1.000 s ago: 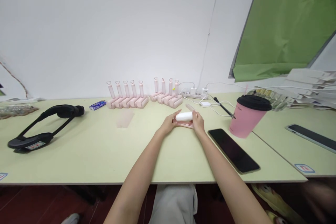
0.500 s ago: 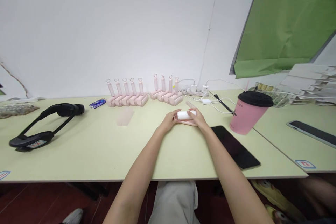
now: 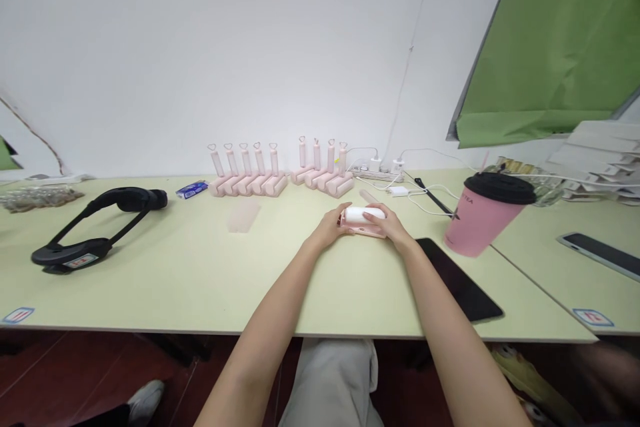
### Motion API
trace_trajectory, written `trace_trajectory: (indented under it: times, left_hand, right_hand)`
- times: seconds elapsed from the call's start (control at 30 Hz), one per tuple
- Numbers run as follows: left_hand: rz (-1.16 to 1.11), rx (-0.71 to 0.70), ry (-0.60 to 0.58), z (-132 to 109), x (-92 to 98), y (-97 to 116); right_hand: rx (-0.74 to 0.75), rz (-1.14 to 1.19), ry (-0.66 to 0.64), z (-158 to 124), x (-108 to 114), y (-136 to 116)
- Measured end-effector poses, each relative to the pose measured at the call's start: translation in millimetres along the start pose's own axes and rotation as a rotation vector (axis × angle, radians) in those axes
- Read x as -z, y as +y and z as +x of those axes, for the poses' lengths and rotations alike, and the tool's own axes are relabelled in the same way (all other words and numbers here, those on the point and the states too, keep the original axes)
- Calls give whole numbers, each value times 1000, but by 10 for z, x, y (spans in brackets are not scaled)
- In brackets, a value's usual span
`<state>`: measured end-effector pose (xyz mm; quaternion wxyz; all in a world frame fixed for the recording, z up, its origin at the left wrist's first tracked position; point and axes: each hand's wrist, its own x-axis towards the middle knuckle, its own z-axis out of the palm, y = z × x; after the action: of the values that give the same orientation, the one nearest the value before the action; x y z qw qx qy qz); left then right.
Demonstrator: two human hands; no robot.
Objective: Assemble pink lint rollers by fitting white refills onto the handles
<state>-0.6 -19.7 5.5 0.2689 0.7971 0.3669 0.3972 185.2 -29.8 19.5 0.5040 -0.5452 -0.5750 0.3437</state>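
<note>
A white cylindrical roll sits in an open pink case, like a small lint roller (image 3: pixel 361 215), just above the table in front of me. My left hand (image 3: pixel 332 227) is closed around its left end. My right hand (image 3: pixel 393 225) grips the right end, its fingers lying over the white roll. Just behind them lies a pale pink stick-like piece (image 3: pixel 369 195). Farther back, two groups of pink lint rollers stand by the wall, a left group (image 3: pixel 249 185) and a right group (image 3: pixel 323 179), with upright handles topped by heart-shaped loops.
A thin pink sheet (image 3: pixel 244 215) and a blue packet (image 3: pixel 192 189) lie left of my hands. A black headset (image 3: pixel 100 230) is farther left. To the right are a black tablet (image 3: pixel 460 280), a pink cup (image 3: pixel 483 217), white cables, a power strip (image 3: pixel 377 173) and a phone (image 3: pixel 600 251).
The view has shifted slightly, so the table scene sits a little to the right. Both hands keep hold of the lint roller, and more of its pink case now shows below the white roll.
</note>
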Motion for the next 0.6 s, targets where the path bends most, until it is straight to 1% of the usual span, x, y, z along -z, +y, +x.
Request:
trace_trajectory:
  times: [0.17,0.3,0.37,0.5,0.53,0.6]
  left_hand:
    - [21,51,-7,-3,27,20]
    - [90,34,-7,-13,54,50]
    - [136,4,-14,-18,68,76]
    - [228,-6,-27,-18,71,119]
    - [250,5,-26,-16,65,124]
    - [283,21,-20,-12,50,126]
  right_hand:
    - [18,1,-63,-17,53,-24]
    - [29,-59,-47,41,13,77]
    - [13,-119,5,80,-17,143]
    - [-51,-256,202,112,-57,206]
    - [-52,-274,224,108,-63,205]
    - [-23,-285,226,91,-72,193]
